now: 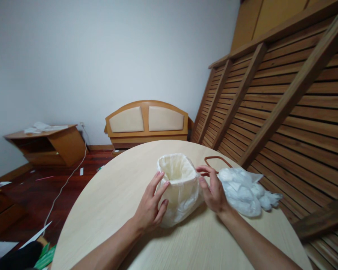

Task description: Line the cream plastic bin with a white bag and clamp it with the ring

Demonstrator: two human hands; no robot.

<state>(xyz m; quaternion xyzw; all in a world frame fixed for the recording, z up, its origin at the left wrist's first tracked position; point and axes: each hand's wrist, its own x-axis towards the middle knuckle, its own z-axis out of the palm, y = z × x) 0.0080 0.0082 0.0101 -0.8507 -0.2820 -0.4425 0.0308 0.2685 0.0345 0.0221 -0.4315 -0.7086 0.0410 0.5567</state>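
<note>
A small pale bin [183, 198] stands upright on the round table, with a thin translucent white bin liner [176, 182] folded over its rim. My left hand [152, 202] lies against the near left side, fingers spread, two fingertips touching the liner at the rim. On the other side my right hand [214, 191] is beside the bin's right rim, fingers loosely bent and thumb apart, with nothing seen in its grasp. Behind the right hand lies a brown rounded frame [218, 157], partly hidden by that hand and by a heap of white plastic bags [242, 189].
The round light wood table [109, 210] fills the foreground. A slatted wooden panel [298, 131] leans at the right. Beyond the table are a headboard [146, 118] and a low wooden cabinet [63, 144]. Papers and a white cable [69, 178] lie on the dark red floor.
</note>
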